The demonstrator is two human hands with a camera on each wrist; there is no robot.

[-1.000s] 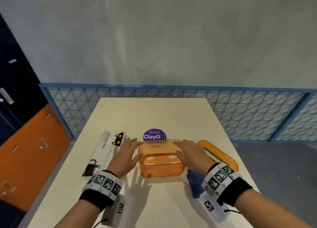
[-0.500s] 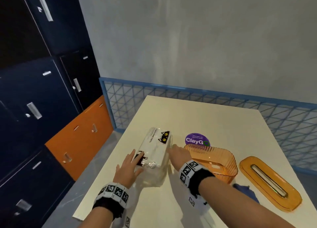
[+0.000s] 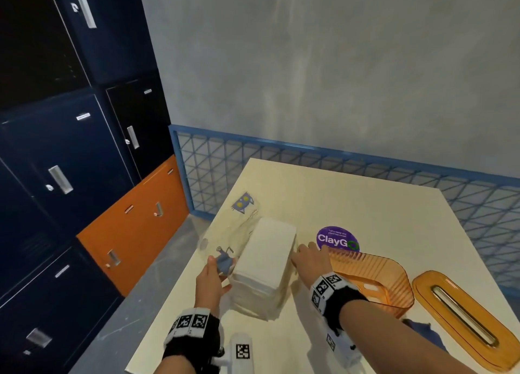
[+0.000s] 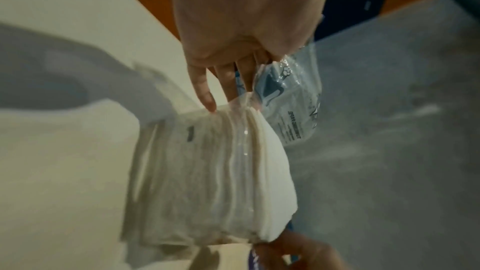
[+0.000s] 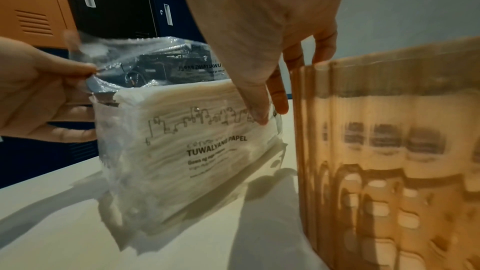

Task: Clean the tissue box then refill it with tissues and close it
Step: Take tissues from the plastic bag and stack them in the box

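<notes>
A white tissue stack [image 3: 264, 264] lies in its clear printed wrapper [image 3: 236, 227] at the table's left edge. The wrapper's top is peeled back to the left, baring the tissues [image 4: 207, 171]. My left hand [image 3: 211, 275] pinches the loose wrapper flap [image 5: 103, 65] between thumb and fingers. On the pack's right edge my right hand [image 3: 309, 257] holds the wrapped tissue pack [image 5: 197, 147] with thumb and forefinger [image 5: 259, 114]. The orange tissue box [image 3: 371, 278] stands open and empty just right of the pack. Its slotted lid [image 3: 461, 317] lies flat further right.
A blue cloth [image 3: 422, 328] lies at the near side between box and lid. A purple ClayGo sticker [image 3: 337, 238] is on the cream table [image 3: 365, 193]. Dark blue and orange lockers [image 3: 84, 162] stand left; a blue mesh railing [image 3: 309, 154] runs behind.
Both hands left the orange box and went left to the tissue pack. The wrapper's top flap has been pulled open to the left, uncovering the tissues. The view swung left.
</notes>
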